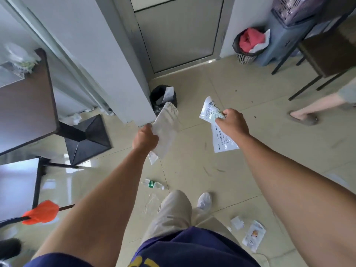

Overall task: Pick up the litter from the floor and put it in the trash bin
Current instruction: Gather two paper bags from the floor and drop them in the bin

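Left hand (144, 138) grips a grey bag (166, 130), right hand (232, 123) clutches printed wrappers (212, 112) — loose sheets may slip short of the black bin (163, 97) at 12 o'clock.

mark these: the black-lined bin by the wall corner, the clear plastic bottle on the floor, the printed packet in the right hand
Black-lined trash bin by the wall corner (155, 97): head view, on its dark left wall.
Clear plastic bottle with green label (152, 184): head view, on the label, mid-body.
White printed plastic packet (209, 108): head view, on the upper part above the right hand (232, 123).

I stand in a plain break room or canteen: glossy tiled floor (240, 89), brown bench (25, 112) on a pedestal base, metal-framed door (177, 33), lined trash bin (163, 99) by the pillar.
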